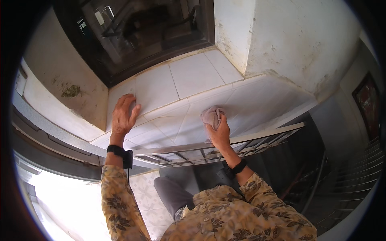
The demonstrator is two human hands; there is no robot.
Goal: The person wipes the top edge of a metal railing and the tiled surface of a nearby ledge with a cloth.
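Observation:
My left hand [123,114] rests on the left end of the white tiled window sill [193,75], its fingers apart and nothing in it. Further right, my right hand [220,132] grips a crumpled pinkish-grey cloth [213,117] against the white wall tiles [202,105] below the sill's edge. The cloth hides the tile surface beneath it, and a corner of it hangs beside the wrist. Both wrists wear black bands with small devices.
A metal railing [187,148] crosses just below the right hand. Above the sill is a dark-framed glass window [144,36]. Stained plaster walls [280,39] flank it. Patterned floor tiles [147,198] lie below, and thin metal bars [352,180] stand at the far right.

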